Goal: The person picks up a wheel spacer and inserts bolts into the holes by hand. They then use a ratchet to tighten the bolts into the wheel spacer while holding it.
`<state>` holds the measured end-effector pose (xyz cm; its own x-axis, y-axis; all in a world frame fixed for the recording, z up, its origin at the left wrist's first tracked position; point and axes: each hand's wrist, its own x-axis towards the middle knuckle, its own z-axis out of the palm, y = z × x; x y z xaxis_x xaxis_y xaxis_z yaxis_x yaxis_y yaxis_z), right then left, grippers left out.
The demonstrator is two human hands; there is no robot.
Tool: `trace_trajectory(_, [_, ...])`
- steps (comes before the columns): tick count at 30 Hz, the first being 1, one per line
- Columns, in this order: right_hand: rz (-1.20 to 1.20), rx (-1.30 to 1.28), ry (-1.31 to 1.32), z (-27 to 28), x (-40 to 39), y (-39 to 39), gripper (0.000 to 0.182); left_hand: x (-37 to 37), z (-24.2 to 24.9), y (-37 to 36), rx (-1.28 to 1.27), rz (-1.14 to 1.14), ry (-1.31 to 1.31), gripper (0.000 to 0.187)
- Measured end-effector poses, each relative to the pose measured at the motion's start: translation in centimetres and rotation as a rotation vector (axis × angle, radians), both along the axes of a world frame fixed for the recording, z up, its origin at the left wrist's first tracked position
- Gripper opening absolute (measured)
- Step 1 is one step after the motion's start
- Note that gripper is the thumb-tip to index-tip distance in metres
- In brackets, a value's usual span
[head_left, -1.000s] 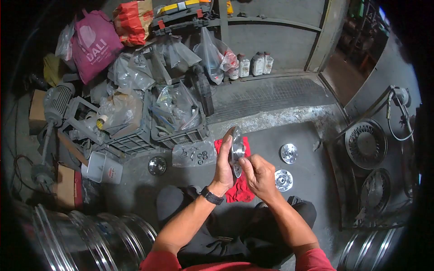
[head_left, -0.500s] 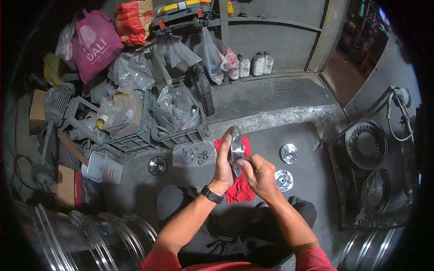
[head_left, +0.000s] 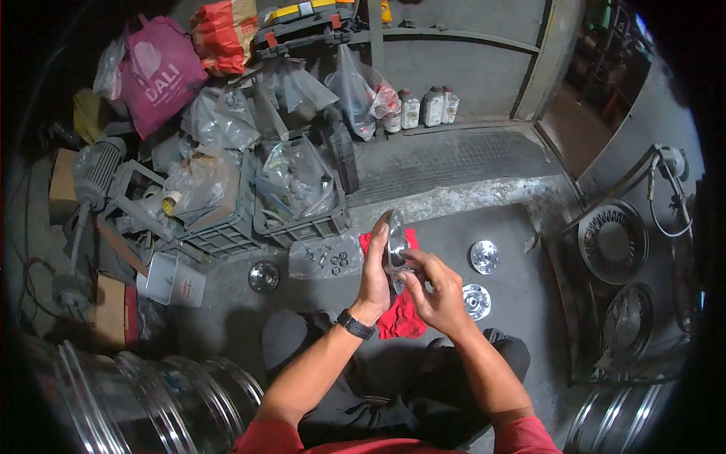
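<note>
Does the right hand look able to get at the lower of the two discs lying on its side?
Probably yes: the lower disc shows right beside the right hand, with nothing seen lying on it. That hand is busy at the raised disc, but the left hand supports it.

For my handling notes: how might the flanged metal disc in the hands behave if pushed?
The flanged metal disc looks rigid and probably heavy for its size, being metal. Its shiny surface may be slippery. The left hand holds it on edge; its round rim could roll.
</note>
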<state>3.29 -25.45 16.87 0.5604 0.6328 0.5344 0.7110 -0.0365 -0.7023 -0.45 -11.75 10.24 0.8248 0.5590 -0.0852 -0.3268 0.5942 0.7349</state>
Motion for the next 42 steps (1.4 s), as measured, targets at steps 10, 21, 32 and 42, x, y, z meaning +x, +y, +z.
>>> trace_trajectory(10, [-0.043,0.007,0.027,-1.5,-0.3,0.3,0.016,0.1,0.1,-0.4,0.04,0.037,0.02,0.054])
trace_trajectory(21, [-0.166,0.019,0.098,-1.6,-1.6,0.6,0.013,-0.1,-0.1,-1.0,0.261,0.17,0.029,0.057])
trace_trajectory(32, [-0.01,0.044,0.035,-1.4,-0.2,0.4,0.015,-0.2,1.1,-0.6,-0.07,0.003,0.051,0.059])
trace_trajectory(42, [-0.105,0.04,0.093,-1.6,-1.5,0.3,0.016,-0.3,0.0,-1.5,0.003,0.082,0.059,0.061])
